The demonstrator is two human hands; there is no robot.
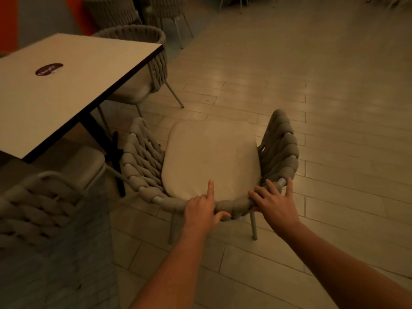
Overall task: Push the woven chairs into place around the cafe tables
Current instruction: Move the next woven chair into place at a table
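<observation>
A woven chair [211, 161] stands on the tiled floor [334, 97], out in the open to the right of the table [55, 90] and turned away from it, its pale cushion [211, 157] facing up. Both hands sit on its braided back rail. The left hand [201, 209] grips the rail with the thumb tucked under and the forefinger pointing straight out over the cushion; its other fingers are hidden behind the rail. The right hand [273, 204] lies flat on the rail with fingers spread and mostly straight; whether the thumb hooks under cannot be told.

The chair's front legs are hidden beneath the seat. A second chair [142, 63] is tucked under the far side of the table, its seat partly covered by the tabletop. A third chair [38, 208] at lower left is cut off by the frame edge. A dark oval label [49, 69] on the table is too blurred to read. More chairs [138, 10] stand dim at the top.
</observation>
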